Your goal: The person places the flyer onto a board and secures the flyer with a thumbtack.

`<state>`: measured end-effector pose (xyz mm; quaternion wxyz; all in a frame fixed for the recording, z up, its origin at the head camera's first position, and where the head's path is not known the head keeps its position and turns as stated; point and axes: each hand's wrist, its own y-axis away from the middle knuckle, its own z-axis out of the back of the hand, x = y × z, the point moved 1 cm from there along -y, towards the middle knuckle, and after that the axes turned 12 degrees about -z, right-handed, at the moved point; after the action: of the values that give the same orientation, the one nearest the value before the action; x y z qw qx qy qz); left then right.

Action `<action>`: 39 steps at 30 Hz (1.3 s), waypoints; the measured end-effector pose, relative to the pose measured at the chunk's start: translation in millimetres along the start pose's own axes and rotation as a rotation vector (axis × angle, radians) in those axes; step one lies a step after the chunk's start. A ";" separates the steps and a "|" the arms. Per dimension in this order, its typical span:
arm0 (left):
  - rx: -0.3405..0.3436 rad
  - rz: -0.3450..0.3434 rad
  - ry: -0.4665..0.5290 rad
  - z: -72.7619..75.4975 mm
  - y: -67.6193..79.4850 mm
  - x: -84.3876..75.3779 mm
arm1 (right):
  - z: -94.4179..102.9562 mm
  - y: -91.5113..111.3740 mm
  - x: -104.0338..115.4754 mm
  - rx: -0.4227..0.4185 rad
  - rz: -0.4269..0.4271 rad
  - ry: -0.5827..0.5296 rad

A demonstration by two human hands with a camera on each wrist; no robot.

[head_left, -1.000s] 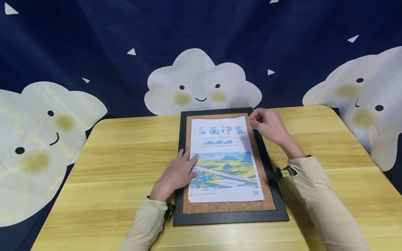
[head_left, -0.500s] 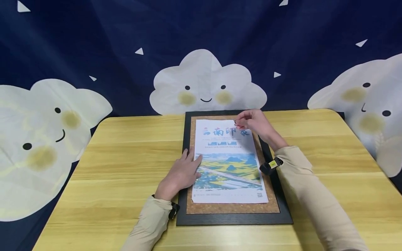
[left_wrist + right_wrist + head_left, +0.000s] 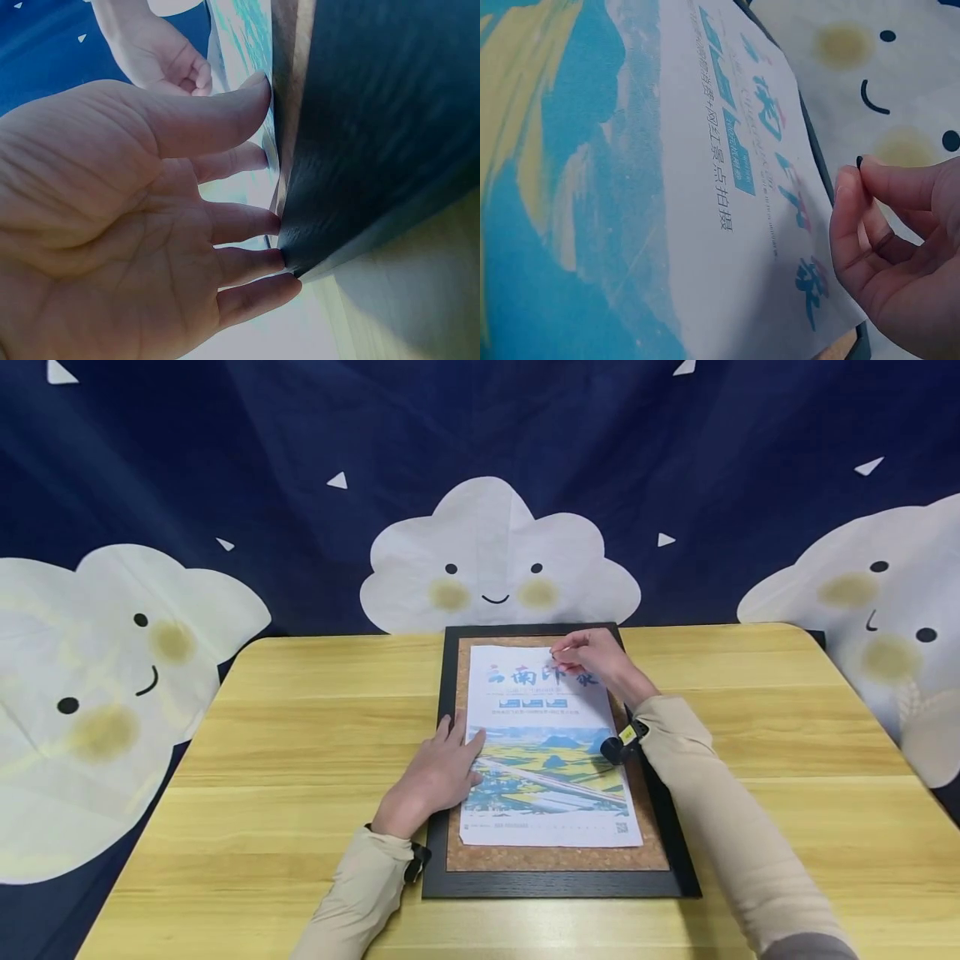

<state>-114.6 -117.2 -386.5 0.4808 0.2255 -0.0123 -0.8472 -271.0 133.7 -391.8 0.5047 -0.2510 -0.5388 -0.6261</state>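
A printed poster (image 3: 551, 777) with Chinese characters and a yellow-and-blue landscape lies on a black-framed cork board (image 3: 562, 858). My left hand (image 3: 435, 772) rests on the poster's left edge and the frame, fingers spread and straight. In the left wrist view the thumb and index finger (image 3: 232, 161) touch the paper, while the lower fingertips meet the black frame. Over the poster's top edge, my right hand (image 3: 596, 656) pinches a small black object (image 3: 859, 162) between thumb and index finger. Most of that object is hidden by the fingertips.
The board lies on a light wooden table (image 3: 300, 760), reaching close to its far edge. Behind the table hangs a dark blue curtain (image 3: 300, 427) with smiling white clouds. A dark camera (image 3: 613, 749) on the right wrist hangs over the poster's right side.
My right hand has moved left from the board's top right corner to above the poster's top edge, still pinching. The left hand stays on the poster's left edge. The head view has shifted slightly.
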 end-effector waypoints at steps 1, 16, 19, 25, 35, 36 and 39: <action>-0.003 0.001 0.005 0.0 0.1 0.0 | -0.5 -1.7 -0.5 -0.002 -0.005 -0.004; -0.007 0.004 0.015 0.3 0.2 -1.5 | -10.5 -24.0 -1.6 -0.087 -0.092 0.050; 0.002 0.000 0.016 -0.1 0.1 -1.0 | -11.7 -25.3 -1.3 -0.092 -0.107 0.053; -0.001 0.002 0.006 -0.2 0.3 -0.4 | -15.0 -30.4 0.3 -0.126 -0.126 0.051; 0.001 0.011 0.000 -1.7 0.1 -0.3 | -14.7 -31.8 2.5 -0.127 -0.161 0.072; 0.001 0.010 0.001 -1.8 0.0 -0.3 | -15.0 -31.5 2.3 -0.128 -0.159 0.073; -0.002 0.006 0.002 -1.7 0.2 -0.1 | -15.4 -30.7 2.2 -0.124 -0.146 0.078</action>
<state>-113.7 -116.8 -388.0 0.4836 0.2258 -0.0118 -0.8456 -295.9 115.8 -407.3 0.4618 -0.2172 -0.4958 -0.7027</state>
